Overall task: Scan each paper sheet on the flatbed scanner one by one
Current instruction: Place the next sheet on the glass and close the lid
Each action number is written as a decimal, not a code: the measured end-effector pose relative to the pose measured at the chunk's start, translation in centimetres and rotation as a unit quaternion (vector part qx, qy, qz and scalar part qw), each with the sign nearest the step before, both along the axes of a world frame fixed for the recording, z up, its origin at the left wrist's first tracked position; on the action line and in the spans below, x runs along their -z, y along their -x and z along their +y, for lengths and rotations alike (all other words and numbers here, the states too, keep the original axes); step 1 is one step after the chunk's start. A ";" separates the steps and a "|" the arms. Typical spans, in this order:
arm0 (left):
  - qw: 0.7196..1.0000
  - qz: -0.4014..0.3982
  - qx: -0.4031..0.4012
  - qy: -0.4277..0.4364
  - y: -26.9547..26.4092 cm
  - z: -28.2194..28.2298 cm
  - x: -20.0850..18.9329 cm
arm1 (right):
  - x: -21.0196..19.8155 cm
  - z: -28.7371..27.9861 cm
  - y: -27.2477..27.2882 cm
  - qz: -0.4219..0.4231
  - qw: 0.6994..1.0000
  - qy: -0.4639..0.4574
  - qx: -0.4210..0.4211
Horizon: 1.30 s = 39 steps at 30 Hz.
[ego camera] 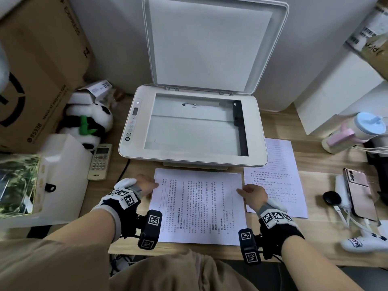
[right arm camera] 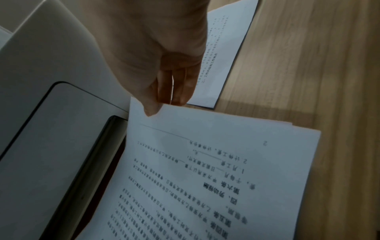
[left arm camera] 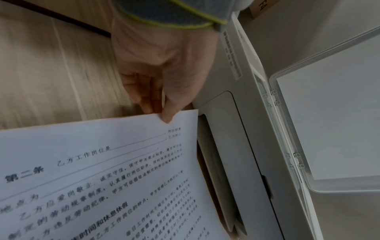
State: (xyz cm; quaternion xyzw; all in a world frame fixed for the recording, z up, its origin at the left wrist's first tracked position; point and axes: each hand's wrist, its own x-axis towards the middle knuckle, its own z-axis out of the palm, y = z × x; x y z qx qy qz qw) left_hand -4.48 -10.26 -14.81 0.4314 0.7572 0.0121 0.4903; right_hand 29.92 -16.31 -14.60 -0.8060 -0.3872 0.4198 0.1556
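Both hands pinch sheet (ego camera: 198,204) ends: left hand (ego camera: 144,183), right hand (ego camera: 255,195) | long axis left-right, along scanner (ego camera: 193,127) front

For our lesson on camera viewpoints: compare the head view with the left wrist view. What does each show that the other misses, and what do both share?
Only the head view shows the scanner glass, bare, the right hand at the held sheet's right edge, a second sheet lying to the right, the plush panda and the remote.

Only the left wrist view shows the grip closely: the thumb on top of the sheet's corner, the fingers beneath.

Both show the left hand on that sheet, the raised lid and the wooden desk.
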 end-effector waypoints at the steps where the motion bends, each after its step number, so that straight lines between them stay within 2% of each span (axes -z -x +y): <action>1: 1.000 0.005 -0.001 -0.001 -0.2 -0.2 -0.3 | 0.1 -0.2 0.1 0.014 1.000 -0.008 -0.004; 4: 1.000 -0.011 -0.012 -0.011 -0.4 -0.6 -0.5 | 0.6 -0.6 0.1 0.048 0.999 -0.013 0.009; 9: 0.997 -0.074 -0.032 -0.015 0.2 -0.9 -0.9 | 0.6 -0.8 -0.3 0.054 0.998 -0.024 0.028; 13: 0.991 -0.123 -0.049 -0.004 0.4 -1.3 -1.9 | 0.0 -0.9 -0.8 0.058 0.993 -0.050 0.090; 17: 0.980 -0.162 0.045 0.104 0.0 -0.9 -4.3 | -1.4 -0.7 -1.4 0.048 0.969 -0.128 0.204; 19: 0.972 -0.188 0.093 0.110 -0.3 -0.2 -5.8 | -2.6 -0.4 -1.7 0.067 0.952 -0.170 0.247; 23: 0.960 -0.254 0.107 0.053 -1.0 1.9 -9.3 | -6.2 1.2 -2.0 0.105 0.923 -0.248 0.276; 26: 0.952 -0.300 0.056 0.004 -1.6 3.7 -12.2 | -9.3 2.9 -1.8 0.078 0.910 -0.305 0.269; 30: 0.946 -0.303 -0.040 -0.105 -2.2 6.6 -15.9 | -12.2 6.1 -1.6 0.029 0.919 -0.309 0.242; 34: 0.912 -0.324 -0.100 -0.229 -2.5 9.1 -20.1 | -15.8 9.4 -1.2 -0.041 0.929 -0.323 0.175; 35: 0.900 -0.341 -0.103 -0.250 -2.5 9.4 -21.1 | -16.8 9.9 -0.9 -0.020 0.929 -0.332 0.164; 37: 0.878 -0.370 -0.107 -0.285 -2.0 10.0 -22.5 | -18.7 10.8 -0.3 0.079 0.914 -0.368 0.150; 39: 0.851 -0.402 -0.113 -0.318 -1.5 10.6 -23.6 | -20.3 11.3 0.3 0.175 0.877 -0.423 0.146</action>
